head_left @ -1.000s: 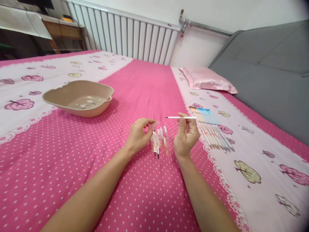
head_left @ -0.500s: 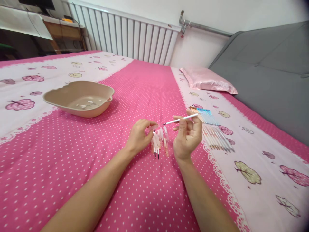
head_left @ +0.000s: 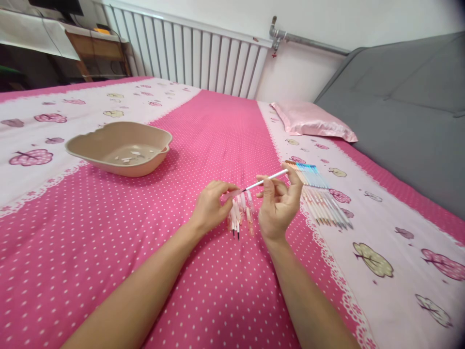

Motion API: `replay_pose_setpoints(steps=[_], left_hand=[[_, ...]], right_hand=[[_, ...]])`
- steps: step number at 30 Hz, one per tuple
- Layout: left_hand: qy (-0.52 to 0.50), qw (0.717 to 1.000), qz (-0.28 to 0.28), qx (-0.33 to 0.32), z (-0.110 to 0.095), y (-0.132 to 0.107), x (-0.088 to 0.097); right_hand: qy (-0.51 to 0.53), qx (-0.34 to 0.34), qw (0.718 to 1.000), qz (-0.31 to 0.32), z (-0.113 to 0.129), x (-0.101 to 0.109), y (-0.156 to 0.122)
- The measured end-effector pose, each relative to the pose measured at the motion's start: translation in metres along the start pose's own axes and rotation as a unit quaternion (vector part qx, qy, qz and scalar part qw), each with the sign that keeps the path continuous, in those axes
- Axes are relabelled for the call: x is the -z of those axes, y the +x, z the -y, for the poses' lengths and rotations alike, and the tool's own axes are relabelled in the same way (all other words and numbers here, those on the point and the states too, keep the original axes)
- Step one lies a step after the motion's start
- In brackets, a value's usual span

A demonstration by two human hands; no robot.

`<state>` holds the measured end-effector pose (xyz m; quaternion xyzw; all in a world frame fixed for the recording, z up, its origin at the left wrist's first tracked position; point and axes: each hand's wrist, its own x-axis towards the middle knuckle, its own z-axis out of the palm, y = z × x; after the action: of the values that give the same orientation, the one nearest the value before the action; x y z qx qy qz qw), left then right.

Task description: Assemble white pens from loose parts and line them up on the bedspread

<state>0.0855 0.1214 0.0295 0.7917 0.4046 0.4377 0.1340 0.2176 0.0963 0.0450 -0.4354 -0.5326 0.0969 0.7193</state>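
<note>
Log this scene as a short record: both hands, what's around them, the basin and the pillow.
Left hand: pinching a translucent tube
Right hand: holding a white rod, dark tip at the tube; contact unclear
Between hands: loose parts on the bed
Right: two rows of pens
Left: basin, small pale pieces inside
Far right: pillow

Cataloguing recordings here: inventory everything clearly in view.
Slim stick: 1, white, dark-tipped, centre
Translucent piece: 1, pinkish, centre
Loose pen parts: several, pale, centre
Pen rows: 2, multicoloured, right
Basin: 1, beige, left
Scraps: several, white, inside basin
Pillow: 1, pink, right
Headboard: 1, grey, right
Radiator: 1, white, back
Pipe: 1, grey, back
Desk: 1, brown, far left
Monitor: 1, black, on desk
Bedspread: 1, pink-white, beneath
Left hand: 1, holding translucent piece
Right hand: 1, holding stick
</note>
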Motion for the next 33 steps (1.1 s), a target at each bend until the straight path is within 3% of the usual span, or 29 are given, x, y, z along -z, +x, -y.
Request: replay_pose_setpoints(steps=[18,33], left_hand=[[-0.043,0.999,0.02,-0.015,-0.005,-0.001,0.0],[-0.117,0.993,-0.017,-0.024,-0.011,0.0,-0.002]], right_hand=[[0.0,-0.013,1.0,0.027,-0.003,0.001,-0.001],[-0.049,-0.005,0.995,0.082,-0.003,0.001,-0.003]])
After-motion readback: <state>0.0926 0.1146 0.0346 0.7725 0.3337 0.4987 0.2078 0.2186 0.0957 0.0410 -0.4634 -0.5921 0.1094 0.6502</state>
